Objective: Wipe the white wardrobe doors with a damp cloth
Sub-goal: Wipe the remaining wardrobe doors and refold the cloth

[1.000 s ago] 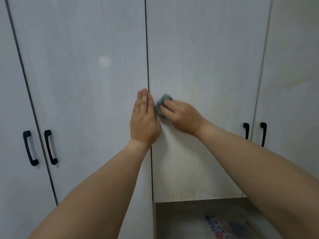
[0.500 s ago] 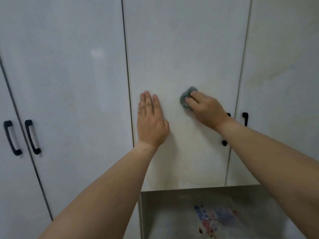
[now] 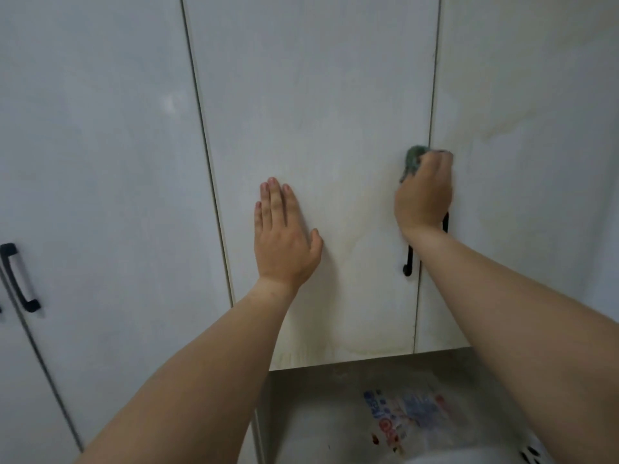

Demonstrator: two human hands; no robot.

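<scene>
White wardrobe doors fill the view. On the middle door my left hand lies flat with straight fingers, near that door's left edge. My right hand grips a small grey-green cloth and presses it against the same door's right edge, at the seam with the neighbouring door. Most of the cloth is hidden under the fingers. Faint yellowish marks show on the door's lower part.
A black handle sits just below my right wrist, partly covered by it. Another black handle is on the far-left doors. Below the middle door is an open recess holding a printed plastic bag.
My right hand has slid the cloth rightward across the middle door, from its left seam to its right seam. The view has shifted right. My left hand stays flat on the door.
</scene>
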